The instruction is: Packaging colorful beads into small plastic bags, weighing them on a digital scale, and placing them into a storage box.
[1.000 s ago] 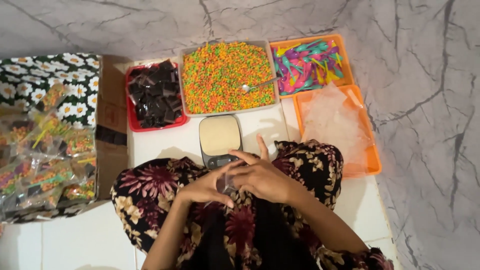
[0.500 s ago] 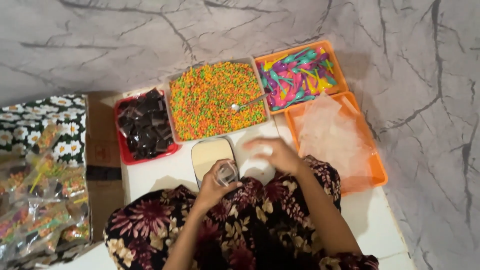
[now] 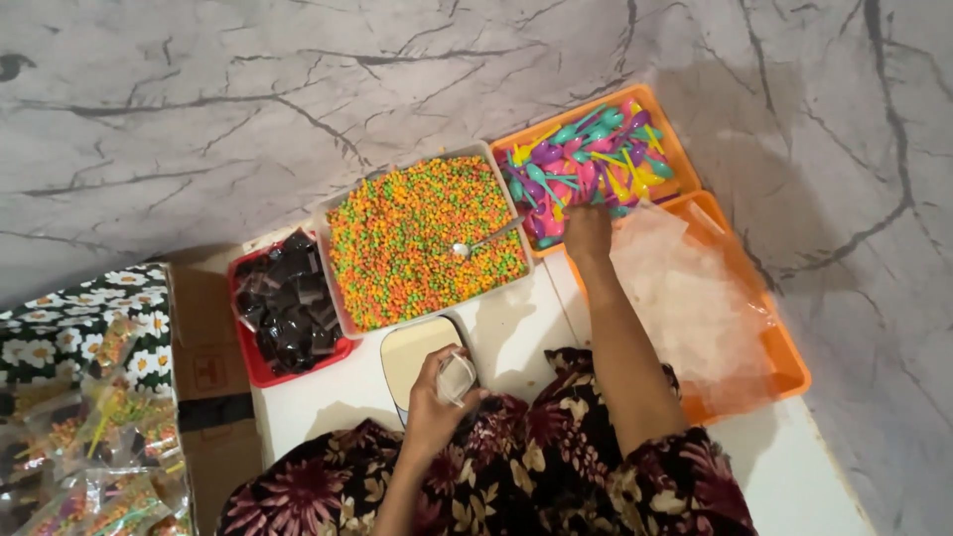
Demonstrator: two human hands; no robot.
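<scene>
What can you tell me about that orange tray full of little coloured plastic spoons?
The orange rectangular plastic tray lies flat on the white floor, tilted slightly in the picture, heaped with small plastic spoons in pink, teal, purple and yellow. It sits between the tray of multicoloured pellets and another orange tray of clear plastic bags. The right hand reaches into its near edge.

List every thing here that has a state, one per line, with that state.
Left hand: closed around a small clear packet.
Right hand: reaching into the spoon tray.
Spoon tray: full of coloured plastic spoons.
Pellet tray: full, metal spoon lying in it.
Red tray: filled with dark packets.
Orange tray: holding clear plastic bags.
Scale: top bare.
Cardboard box: open.
</scene>
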